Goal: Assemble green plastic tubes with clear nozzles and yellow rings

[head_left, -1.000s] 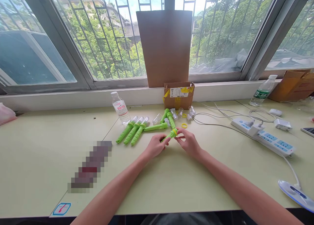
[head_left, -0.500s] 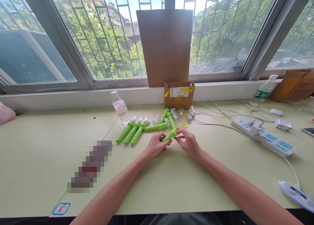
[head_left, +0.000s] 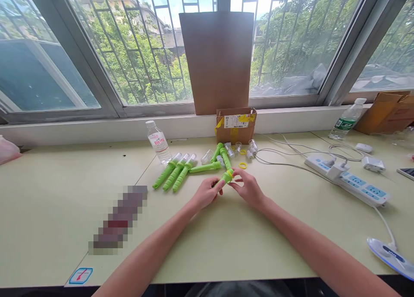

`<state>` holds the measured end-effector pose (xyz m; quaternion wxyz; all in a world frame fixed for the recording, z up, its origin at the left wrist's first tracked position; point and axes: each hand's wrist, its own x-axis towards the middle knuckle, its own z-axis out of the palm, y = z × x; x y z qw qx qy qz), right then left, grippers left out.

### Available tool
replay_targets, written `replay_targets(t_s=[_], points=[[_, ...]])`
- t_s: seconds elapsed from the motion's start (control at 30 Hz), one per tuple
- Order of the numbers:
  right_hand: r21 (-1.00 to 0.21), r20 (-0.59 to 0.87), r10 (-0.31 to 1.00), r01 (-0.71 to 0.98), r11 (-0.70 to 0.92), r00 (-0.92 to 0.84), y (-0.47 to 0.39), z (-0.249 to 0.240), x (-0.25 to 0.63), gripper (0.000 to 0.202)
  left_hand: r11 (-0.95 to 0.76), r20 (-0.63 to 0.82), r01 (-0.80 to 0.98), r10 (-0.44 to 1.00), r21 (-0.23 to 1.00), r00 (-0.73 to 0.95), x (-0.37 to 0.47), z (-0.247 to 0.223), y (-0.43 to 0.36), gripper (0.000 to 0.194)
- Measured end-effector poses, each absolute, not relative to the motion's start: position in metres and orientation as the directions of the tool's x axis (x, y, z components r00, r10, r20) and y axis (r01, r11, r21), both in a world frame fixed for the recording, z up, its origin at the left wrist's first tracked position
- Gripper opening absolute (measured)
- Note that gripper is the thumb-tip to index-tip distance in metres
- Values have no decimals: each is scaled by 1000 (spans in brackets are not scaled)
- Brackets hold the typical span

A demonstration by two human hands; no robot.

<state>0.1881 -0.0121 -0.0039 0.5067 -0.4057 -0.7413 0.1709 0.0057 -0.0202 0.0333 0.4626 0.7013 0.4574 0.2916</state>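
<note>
Left grip (head_left: 209, 192) is clamped on one green tube (head_left: 225, 178), held just above the surface (head_left: 207, 241), and its end, where one yellow band (head_left: 230, 173) is seen, is pinched by the right grip (head_left: 248, 189). Three capped green tubes (head_left: 174, 172) are laid side by side to the left; three uncapped green tubes (head_left: 205, 167) are strewn nearer the small box (head_left: 235, 135). Two bottles (head_left: 159, 143) are stood upright, well apart. How many loose clear caps (head_left: 207, 157) are scattered cannot be told.

Green tube's (head_left: 227, 176) lower end hidden by left grip (head_left: 206, 193); dark item (head_left: 118, 219) on counter (head_left: 194, 245) pixelated; pink item (head_left: 8, 149), phone (head_left: 406, 173) cut off by side edges; box (head_left: 235, 135) label's fine print unreadable
</note>
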Motion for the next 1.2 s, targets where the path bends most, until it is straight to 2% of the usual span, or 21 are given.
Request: replay_targets(t_s=[0.2,0.5,0.77,1.2], points=[[-648,654,746,415,639,-126,-15,-3,187,4,-76,-54,321,925,944,376,7,34,-23,36],[-642,669,734,410,648,-114,-14,-4,187,7,-128,20,260,924,957,382,4,28,-17,34],[-667,623,772,432,607,-125,-14,-3,185,10,-128,-20,349,920,928,392,6,32,-20,41],[-672,652,751,382,635,-103,-17,0,184,8,-50,-47,247,927,968,371,5,31,-21,39]])
